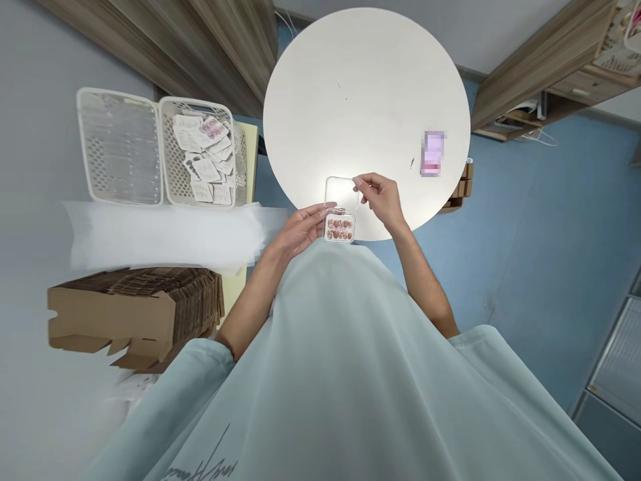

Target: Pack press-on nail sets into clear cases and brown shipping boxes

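Note:
A small clear plastic case lies opened out near the front edge of the round white table. Inside its lower half are two rows of small brown and pink press-on nails. Its transparent lid is raised on the far side. My left hand grips the case at its left side, by the hinge. With thumb and fingers pinched, my right hand holds the lid's upper right corner.
On the right of the table lies a blurred purple-pink item. At left, a white basket holds many printed cards, beside another basket of clear plastic cases. White sheets and folded cardboard boxes lie nearer me.

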Motion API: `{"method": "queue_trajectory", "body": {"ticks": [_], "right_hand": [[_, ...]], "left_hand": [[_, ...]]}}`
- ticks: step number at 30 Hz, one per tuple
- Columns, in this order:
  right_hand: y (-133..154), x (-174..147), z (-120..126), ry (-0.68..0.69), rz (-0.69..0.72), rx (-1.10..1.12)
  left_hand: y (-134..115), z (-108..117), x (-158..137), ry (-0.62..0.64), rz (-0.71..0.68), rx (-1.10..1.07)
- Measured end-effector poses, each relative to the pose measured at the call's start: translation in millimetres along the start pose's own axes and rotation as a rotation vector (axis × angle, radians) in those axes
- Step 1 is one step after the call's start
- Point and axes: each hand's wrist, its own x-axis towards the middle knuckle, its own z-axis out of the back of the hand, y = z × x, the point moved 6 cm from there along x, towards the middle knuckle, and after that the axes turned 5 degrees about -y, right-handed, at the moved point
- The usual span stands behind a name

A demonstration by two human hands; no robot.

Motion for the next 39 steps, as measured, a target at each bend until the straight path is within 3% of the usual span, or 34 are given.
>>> {"method": "queue_trajectory", "body": {"ticks": [7,12,17,23,28,33,39], "right_hand": [[40.8,-39.1,8.3,0.072,0.208,-0.090],[36.1,-68.0,7.9,0.134,0.218,-0.136],[20.2,-80.5,6.1,0.118,0.141,-0.131],[6.7,-81.1,6.2,0.047,-0.100,-0.056],[-4.4,-85.1,-11.6,0.178,-0.319,0.074],[-3.3,-86.2,-24.8,0.213,-0.312,0.159],[-11.3,-80.0,-29.8,0.169,-0.323,0.159]], "left_hand": [[-8.7,-3.2,2.5,-0.074,0.016,-0.054],[-18.7,-4.6,4.1,-0.028,-0.042,-0.049],[-22.1,-2.6,5.5,-0.004,-0.083,0.004],[-26.7,-4.8,5.0,0.025,-0.102,0.029],[-32.6,-9.6,1.2,0.000,-0.115,0.072],[-34.2,-8.1,-1.7,-0.036,-0.127,0.143],[-24.8,5.0,-14.4,-0.119,-0.088,0.390]]}}
